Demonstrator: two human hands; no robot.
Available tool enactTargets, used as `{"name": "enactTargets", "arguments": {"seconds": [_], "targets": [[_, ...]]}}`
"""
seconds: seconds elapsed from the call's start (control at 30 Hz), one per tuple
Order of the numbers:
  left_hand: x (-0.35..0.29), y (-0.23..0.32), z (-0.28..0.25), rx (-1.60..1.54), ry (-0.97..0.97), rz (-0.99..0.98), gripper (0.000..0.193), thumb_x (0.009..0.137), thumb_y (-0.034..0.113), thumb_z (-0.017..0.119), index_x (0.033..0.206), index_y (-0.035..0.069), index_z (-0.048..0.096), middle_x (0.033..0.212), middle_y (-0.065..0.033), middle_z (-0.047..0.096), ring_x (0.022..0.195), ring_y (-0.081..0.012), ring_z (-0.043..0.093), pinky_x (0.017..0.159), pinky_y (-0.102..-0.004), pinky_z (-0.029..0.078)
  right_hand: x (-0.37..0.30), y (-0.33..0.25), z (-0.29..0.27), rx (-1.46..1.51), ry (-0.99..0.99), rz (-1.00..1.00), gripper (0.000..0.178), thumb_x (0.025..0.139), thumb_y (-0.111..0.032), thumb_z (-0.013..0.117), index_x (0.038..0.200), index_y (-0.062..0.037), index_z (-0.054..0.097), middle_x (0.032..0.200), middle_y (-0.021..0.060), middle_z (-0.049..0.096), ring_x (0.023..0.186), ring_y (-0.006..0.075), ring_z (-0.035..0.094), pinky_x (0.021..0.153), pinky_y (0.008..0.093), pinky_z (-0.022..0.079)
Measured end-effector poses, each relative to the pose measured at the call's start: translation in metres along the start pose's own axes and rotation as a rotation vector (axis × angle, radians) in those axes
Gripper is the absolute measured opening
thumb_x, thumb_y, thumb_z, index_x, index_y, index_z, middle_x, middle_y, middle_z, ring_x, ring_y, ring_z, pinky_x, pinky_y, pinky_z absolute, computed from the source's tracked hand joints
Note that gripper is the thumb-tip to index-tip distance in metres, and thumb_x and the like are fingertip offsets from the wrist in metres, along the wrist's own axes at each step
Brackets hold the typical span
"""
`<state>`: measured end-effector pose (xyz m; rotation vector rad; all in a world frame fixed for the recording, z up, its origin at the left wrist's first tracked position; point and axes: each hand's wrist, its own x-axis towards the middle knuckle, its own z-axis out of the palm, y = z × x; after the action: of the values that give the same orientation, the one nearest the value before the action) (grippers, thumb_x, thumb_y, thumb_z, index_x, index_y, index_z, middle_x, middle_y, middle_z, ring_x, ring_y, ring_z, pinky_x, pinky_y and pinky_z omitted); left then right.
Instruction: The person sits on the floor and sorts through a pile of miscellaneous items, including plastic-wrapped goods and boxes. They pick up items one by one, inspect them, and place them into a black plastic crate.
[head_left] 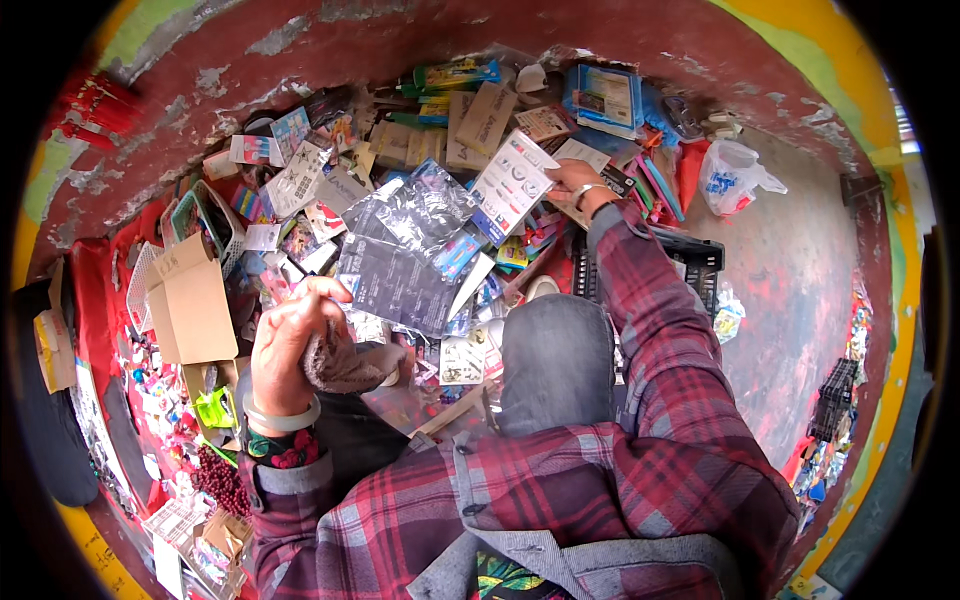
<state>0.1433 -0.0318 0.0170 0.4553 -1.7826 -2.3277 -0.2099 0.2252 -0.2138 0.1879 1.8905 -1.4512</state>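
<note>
My left hand [284,345] is closed round a bunched brownish-grey cloth [345,362], in front of my left knee. Further out, my right hand [574,177] has its fingers at the right edge of a white printed card [514,188] with rows of small pictures, and appears to grip it. Part of those fingers is hidden. Just left of that card, a clear plastic bag and a dark printed plastic sheet [400,285] lie over the heap. A small blue packet [456,256] rests beside them.
A wide heap of packaged goods, with brown cartons [486,118], runs along the red wall. An open cardboard box [192,300] and a white plastic basket [222,222] stand at the left. A black crate [697,257] and a white carrier bag [732,178] are at the right.
</note>
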Motion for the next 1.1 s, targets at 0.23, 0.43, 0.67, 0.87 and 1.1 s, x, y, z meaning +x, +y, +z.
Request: {"name": "enactTargets", "arguments": {"seconds": [0.23, 0.43, 0.67, 0.87, 1.1], "targets": [[0.009, -0.01, 0.018, 0.06, -0.091, -0.144, 0.024, 0.084, 0.007, 0.053, 0.106, -0.002, 0.055, 0.092, -0.0057, 0.059, 0.072, -0.0098, 0.054, 0.065, -0.0225, 0.043, -0.086, -0.036, -0.043, 0.435, -0.195, -0.099, 0.025, 0.085, -0.011, 0.06, 0.108, -0.0042, 0.056, 0.09, 0.0063, 0.064, 0.071, 0.0133, 0.063, 0.061, 0.0237, 0.053], [0.014, -0.017, 0.035, 0.056, -0.131, -0.3, 0.04, 0.086, 0.017, 0.059, 0.12, -0.001, 0.049, 0.103, -0.0085, 0.062, 0.101, -0.0139, 0.053, 0.091, -0.0253, 0.037, -0.161, -0.055, -0.013, 0.526, -0.361, -0.27, 0.022, 0.086, -0.012, 0.059, 0.105, -0.0022, 0.058, 0.091, 0.0088, 0.066, 0.072, 0.0137, 0.065, 0.049, 0.0186, 0.048], [0.021, -0.036, 0.032, -0.203, -0.098, -0.351, 0.026, 0.089, 0.012, 0.056, 0.111, -0.001, 0.057, 0.104, -0.0079, 0.063, 0.09, -0.0136, 0.06, 0.079, -0.0244, 0.048, -0.228, -0.079, 0.026, 0.483, -0.419, -0.328, 0.018, 0.087, -0.013, 0.057, 0.1, 0.0009, 0.059, 0.089, 0.0097, 0.066, 0.067, 0.0126, 0.064, 0.054, 0.0216, 0.053], [0.018, -0.029, 0.018, -0.309, -0.02, -0.308, 0.021, 0.087, 0.009, 0.056, 0.106, -0.001, 0.06, 0.098, -0.0077, 0.065, 0.084, -0.015, 0.063, 0.076, -0.0251, 0.05, -0.265, -0.1, 0.048, 0.521, -0.353, -0.366, 0.022, 0.089, -0.021, 0.055, 0.1, -0.0016, 0.059, 0.089, 0.0077, 0.066, 0.071, 0.0142, 0.065, 0.055, 0.0253, 0.054], [0.017, -0.027, -0.003, -0.368, 0.021, -0.14, 0.021, 0.088, 0.011, 0.056, 0.106, 0.0, 0.061, 0.097, -0.0048, 0.065, 0.085, -0.0118, 0.06, 0.076, -0.0227, 0.047, -0.281, -0.14, 0.092, 0.53, -0.322, -0.486, 0.024, 0.087, -0.024, 0.059, 0.099, -0.0032, 0.059, 0.088, 0.0047, 0.065, 0.068, 0.0117, 0.064, 0.051, 0.0214, 0.052]]}}
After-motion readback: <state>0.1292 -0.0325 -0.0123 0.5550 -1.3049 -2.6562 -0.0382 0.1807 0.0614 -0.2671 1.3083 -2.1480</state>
